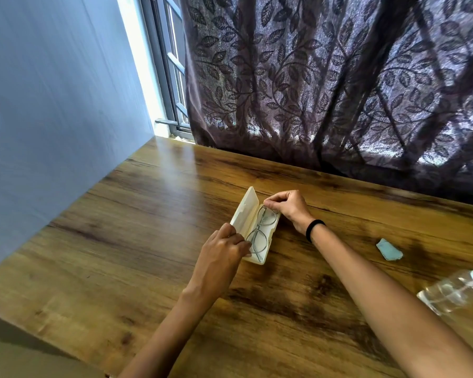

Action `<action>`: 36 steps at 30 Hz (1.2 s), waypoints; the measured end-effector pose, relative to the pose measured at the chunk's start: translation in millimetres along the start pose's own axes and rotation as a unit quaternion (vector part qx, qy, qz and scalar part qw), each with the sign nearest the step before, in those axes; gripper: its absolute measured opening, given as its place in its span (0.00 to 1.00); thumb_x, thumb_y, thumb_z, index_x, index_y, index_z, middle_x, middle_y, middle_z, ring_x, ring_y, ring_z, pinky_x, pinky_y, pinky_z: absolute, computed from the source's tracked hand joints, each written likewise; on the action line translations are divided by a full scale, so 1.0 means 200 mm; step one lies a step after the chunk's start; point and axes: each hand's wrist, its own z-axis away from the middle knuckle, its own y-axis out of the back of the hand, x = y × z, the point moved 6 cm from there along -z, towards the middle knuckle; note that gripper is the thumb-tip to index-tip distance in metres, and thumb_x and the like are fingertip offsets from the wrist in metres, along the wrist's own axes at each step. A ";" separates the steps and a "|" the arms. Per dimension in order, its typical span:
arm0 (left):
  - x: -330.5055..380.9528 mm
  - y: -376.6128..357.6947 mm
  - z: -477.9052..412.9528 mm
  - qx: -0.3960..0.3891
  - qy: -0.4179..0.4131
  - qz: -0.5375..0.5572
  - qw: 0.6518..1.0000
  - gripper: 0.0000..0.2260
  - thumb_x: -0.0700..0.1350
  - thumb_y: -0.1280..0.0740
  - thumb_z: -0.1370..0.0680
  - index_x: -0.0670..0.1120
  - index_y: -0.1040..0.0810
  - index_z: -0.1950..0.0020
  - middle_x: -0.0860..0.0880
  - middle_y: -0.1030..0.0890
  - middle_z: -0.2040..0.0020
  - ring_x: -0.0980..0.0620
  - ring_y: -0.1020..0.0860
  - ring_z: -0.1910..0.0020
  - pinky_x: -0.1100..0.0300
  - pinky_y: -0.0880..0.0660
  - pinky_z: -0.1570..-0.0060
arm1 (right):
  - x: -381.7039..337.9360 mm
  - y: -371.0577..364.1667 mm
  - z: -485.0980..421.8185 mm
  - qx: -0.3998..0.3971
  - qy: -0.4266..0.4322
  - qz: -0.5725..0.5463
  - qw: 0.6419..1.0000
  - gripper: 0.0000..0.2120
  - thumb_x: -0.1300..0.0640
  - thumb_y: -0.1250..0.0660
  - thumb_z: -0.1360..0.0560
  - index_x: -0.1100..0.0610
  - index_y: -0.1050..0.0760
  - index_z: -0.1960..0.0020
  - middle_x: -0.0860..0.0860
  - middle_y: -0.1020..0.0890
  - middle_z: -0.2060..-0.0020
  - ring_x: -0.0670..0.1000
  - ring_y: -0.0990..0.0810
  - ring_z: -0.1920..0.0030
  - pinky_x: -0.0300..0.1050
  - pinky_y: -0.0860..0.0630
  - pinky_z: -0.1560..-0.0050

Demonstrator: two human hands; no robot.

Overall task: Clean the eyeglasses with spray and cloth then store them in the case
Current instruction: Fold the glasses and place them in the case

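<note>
Found the eyeglasses (260,233) folded and lying lengthwise in the tray of the open case (258,261), mid-desk (148,227), with the lid (245,211) propped up on the left. Pinched the far end of the frame with the right grip (287,208), thumb and fingertips together on the metal. Curled the left grip (224,249) round the near end, hard against the lid's near corner; could not tell whether the thumb touched lid or frame. Noted the cloth (389,250) well off to the right and the spray bottle (453,291), blurred, at the near right edge.

Judged the storing step nearly done, with the lid not yet shut. Risked trapping a temple or a rim under the lid if closed before seating the frame flat. Risked smearing the lenses with fingertips so close to the glass. Risked skidding the light case across the smooth desk if pressed from one side only.
</note>
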 end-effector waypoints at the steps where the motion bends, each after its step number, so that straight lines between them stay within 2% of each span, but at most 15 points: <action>1: -0.01 0.00 0.00 0.004 0.002 0.003 1.000 0.08 0.45 0.25 0.33 0.48 0.17 0.56 0.52 0.16 0.57 0.53 0.26 0.54 0.60 0.25 0.60 | 0.00 0.00 0.00 0.001 -0.001 -0.003 1.000 0.06 0.61 0.27 0.32 0.62 0.19 0.56 0.53 0.18 0.59 0.49 0.22 0.54 0.44 0.23 0.51; 5: -0.01 0.02 -0.01 0.018 0.001 0.008 1.000 0.09 0.43 0.25 0.34 0.47 0.17 0.55 0.52 0.16 0.58 0.53 0.30 0.53 0.58 0.24 0.61 | 0.00 0.01 0.01 -0.005 -0.009 -0.030 0.999 0.08 0.62 0.28 0.31 0.64 0.19 0.53 0.53 0.19 0.58 0.46 0.23 0.55 0.34 0.27 0.59; 8: -0.02 0.02 -0.01 0.013 0.000 0.010 1.000 0.11 0.41 0.24 0.35 0.46 0.17 0.53 0.51 0.16 0.56 0.50 0.25 0.54 0.57 0.23 0.60 | 0.01 0.01 0.01 -0.005 -0.018 -0.046 0.999 0.09 0.62 0.28 0.31 0.65 0.20 0.53 0.54 0.19 0.56 0.46 0.24 0.55 0.32 0.29 0.62; 11: -0.04 0.01 -0.01 0.015 0.006 0.017 1.000 0.11 0.38 0.25 0.34 0.46 0.17 0.52 0.52 0.16 0.56 0.50 0.26 0.54 0.57 0.23 0.61 | 0.01 0.02 0.01 -0.001 -0.019 -0.057 0.998 0.09 0.62 0.28 0.31 0.65 0.20 0.53 0.54 0.19 0.57 0.44 0.24 0.59 0.32 0.29 0.63; 16: -0.05 0.04 0.01 0.030 0.016 0.019 0.999 0.14 0.37 0.25 0.34 0.44 0.18 0.50 0.50 0.16 0.56 0.48 0.25 0.55 0.57 0.22 0.63 | 0.02 0.02 0.02 -0.030 -0.012 -0.064 0.997 0.10 0.62 0.30 0.29 0.65 0.21 0.50 0.56 0.19 0.54 0.47 0.22 0.56 0.34 0.25 0.58; 22: -0.05 0.05 0.01 0.040 0.011 0.035 0.999 0.14 0.38 0.24 0.35 0.45 0.18 0.51 0.51 0.17 0.56 0.53 0.32 0.53 0.60 0.23 0.63 | 0.03 0.01 0.02 -0.031 -0.005 -0.062 0.998 0.09 0.61 0.31 0.28 0.65 0.20 0.50 0.59 0.18 0.51 0.50 0.21 0.53 0.36 0.24 0.56; 28: -0.05 0.04 0.02 0.029 0.011 0.038 0.999 0.15 0.39 0.23 0.36 0.45 0.18 0.51 0.50 0.16 0.55 0.53 0.31 0.52 0.60 0.22 0.62 | 0.03 0.01 0.01 -0.031 -0.008 -0.069 0.997 0.09 0.61 0.31 0.27 0.64 0.20 0.49 0.59 0.18 0.51 0.51 0.21 0.52 0.41 0.24 0.51; 34: -0.06 0.04 0.00 0.011 0.020 0.049 0.999 0.15 0.38 0.24 0.35 0.45 0.18 0.49 0.50 0.17 0.53 0.49 0.25 0.53 0.59 0.22 0.63 | 0.02 0.00 0.01 -0.026 -0.017 -0.078 0.996 0.11 0.59 0.32 0.27 0.64 0.21 0.48 0.57 0.18 0.49 0.52 0.20 0.49 0.43 0.23 0.50; 36: -0.06 0.05 -0.01 0.010 0.018 0.045 0.999 0.15 0.38 0.24 0.35 0.45 0.18 0.50 0.49 0.16 0.53 0.48 0.24 0.54 0.58 0.22 0.63 | 0.02 0.00 0.00 -0.023 -0.018 -0.078 0.996 0.11 0.58 0.32 0.27 0.63 0.21 0.48 0.58 0.18 0.49 0.54 0.20 0.48 0.46 0.23 0.46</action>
